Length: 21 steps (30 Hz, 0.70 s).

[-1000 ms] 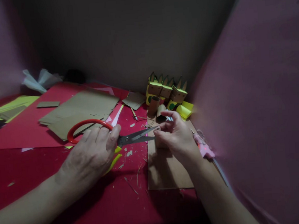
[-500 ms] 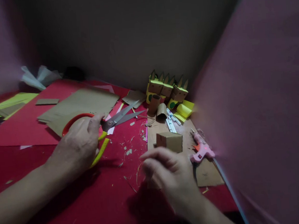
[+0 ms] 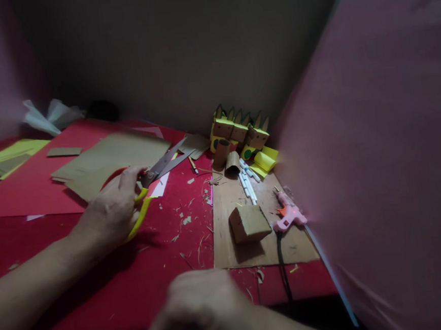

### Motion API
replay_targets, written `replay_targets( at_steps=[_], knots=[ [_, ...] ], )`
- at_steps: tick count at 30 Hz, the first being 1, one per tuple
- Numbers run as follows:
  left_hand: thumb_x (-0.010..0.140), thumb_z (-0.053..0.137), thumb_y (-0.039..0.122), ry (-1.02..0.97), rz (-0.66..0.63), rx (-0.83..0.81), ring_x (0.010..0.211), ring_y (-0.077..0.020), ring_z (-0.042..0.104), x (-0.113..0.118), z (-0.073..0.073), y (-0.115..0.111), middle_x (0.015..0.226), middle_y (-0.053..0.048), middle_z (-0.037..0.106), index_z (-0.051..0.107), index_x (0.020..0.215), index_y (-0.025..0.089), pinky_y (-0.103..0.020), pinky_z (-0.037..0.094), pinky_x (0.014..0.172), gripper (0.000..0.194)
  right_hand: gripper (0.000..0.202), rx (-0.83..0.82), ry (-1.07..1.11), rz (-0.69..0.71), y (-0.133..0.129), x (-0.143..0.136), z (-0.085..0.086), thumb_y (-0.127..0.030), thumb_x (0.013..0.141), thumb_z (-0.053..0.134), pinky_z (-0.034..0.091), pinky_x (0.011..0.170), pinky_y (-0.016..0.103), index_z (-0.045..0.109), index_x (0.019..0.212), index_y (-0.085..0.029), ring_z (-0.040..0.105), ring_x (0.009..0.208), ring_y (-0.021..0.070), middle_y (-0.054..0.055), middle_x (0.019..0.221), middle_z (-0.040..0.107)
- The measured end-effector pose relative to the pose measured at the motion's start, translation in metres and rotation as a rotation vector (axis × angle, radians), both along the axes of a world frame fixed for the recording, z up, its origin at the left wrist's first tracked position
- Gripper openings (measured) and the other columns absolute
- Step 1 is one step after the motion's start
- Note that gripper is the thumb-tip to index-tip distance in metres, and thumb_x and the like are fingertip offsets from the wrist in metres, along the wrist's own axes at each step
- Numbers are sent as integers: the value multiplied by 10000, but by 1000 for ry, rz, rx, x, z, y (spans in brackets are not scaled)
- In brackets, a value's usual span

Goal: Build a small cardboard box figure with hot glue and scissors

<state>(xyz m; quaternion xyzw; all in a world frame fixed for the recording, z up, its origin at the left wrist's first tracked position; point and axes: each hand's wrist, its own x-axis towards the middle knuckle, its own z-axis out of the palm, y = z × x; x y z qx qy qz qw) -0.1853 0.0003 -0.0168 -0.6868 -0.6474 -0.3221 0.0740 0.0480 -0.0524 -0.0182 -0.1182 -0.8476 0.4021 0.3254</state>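
My left hand is wrapped around the red and yellow handles of a pair of scissors. The scissor blades are spread apart and point away to the right, above the red surface. At the near edge, my right hand is curled and blurred, with its fingertips mostly hidden. Beyond it, a small cardboard box rests on a brown board, apart from both hands. A pink glue gun lies just right of the box.
Cardboard sheets lie on red paper at left. Several yellow cardboard figures stand at the back, before cardboard tubes, white sticks and folded yellow paper. Scraps litter the red cloth. A black cord crosses the near edge.
My right hand has drawn back from beside the cardboard box toward the near edge. The box now appears nearer and turned, fully uncovered. The scissors stay in my left hand; the view has shifted slightly.
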Motion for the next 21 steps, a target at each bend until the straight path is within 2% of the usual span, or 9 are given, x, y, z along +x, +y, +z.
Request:
replay_targets(
  at_steps=[1, 3, 5, 6, 9, 11, 14, 17, 21],
  knots=[
    [994, 407, 267, -27, -10, -6, 1027, -301, 632, 3, 1, -2, 1189, -202, 629, 427, 1427, 38, -428, 511, 964, 489, 220, 17, 90, -29, 6, 20, 13, -405, 928, 750, 554, 625, 198, 759, 793, -231, 635, 559, 99, -26, 683, 732],
    [994, 394, 264, -89, -24, -15, 1070, -293, 628, 9, 4, -5, 1263, -209, 625, 437, 1426, 59, -424, 495, 1003, 480, 201, -33, 90, -275, 19, 61, 35, -330, 924, 758, 522, 599, 228, 747, 752, -227, 611, 566, 111, -18, 644, 686],
    [990, 404, 282, -176, -21, -63, 1048, -272, 637, 13, 6, -6, 1269, -177, 646, 439, 1441, 111, -409, 496, 990, 484, 192, -85, 27, -490, 33, 97, 46, -301, 958, 703, 507, 610, 249, 739, 778, -246, 630, 635, 131, -7, 690, 683],
    [983, 423, 310, -229, -12, -106, 1009, -261, 645, 14, 6, -6, 1240, -152, 666, 444, 1443, 144, -399, 504, 962, 489, 61, -95, -1, -577, 40, 112, 47, -296, 934, 724, 536, 681, 277, 755, 890, -268, 666, 735, 156, 8, 804, 722],
    [914, 522, 440, -464, -87, -254, 901, -232, 661, 19, 4, -2, 1144, -102, 696, 485, 1376, 208, -358, 542, 847, 518, 682, -108, -190, -734, 61, 135, 38, -351, 734, 888, 574, 867, 416, 640, 1368, -329, 677, 1013, 258, 88, 1284, 690],
    [828, 591, 501, -714, -221, -336, 863, -228, 685, 27, 3, 1, 1116, -95, 686, 494, 1310, 218, -335, 573, 766, 567, 944, -191, -307, -752, 70, 134, 32, -386, 653, 927, 511, 1066, 524, 516, 1498, -295, 581, 1311, 354, 138, 1522, 558],
    [749, 682, 513, -1035, -327, -442, 743, -216, 709, 49, 7, 3, 1012, -70, 668, 512, 1212, 229, -316, 586, 642, 569, 1019, -270, -435, -734, 77, 120, 28, -355, 657, 911, 401, 1191, 583, 435, 1552, -252, 507, 1424, 382, 161, 1547, 543],
    [734, 792, 509, -1112, -371, -523, 677, -211, 710, 69, 12, 3, 925, -51, 691, 539, 1129, 248, -276, 547, 535, 537, 926, -281, -419, -674, 81, 110, 26, -296, 668, 881, 373, 1217, 579, 481, 1500, -219, 510, 1424, 378, 168, 1528, 558],
    [752, 837, 521, -1084, -426, -663, 564, -176, 644, 79, 17, 12, 766, 1, 656, 566, 1068, 242, -273, 522, 478, 501, 859, -366, -359, -639, 86, 104, 32, -428, 687, 873, 430, 1166, 576, 520, 1438, -207, 568, 1351, 377, 162, 1431, 622]
  ],
)
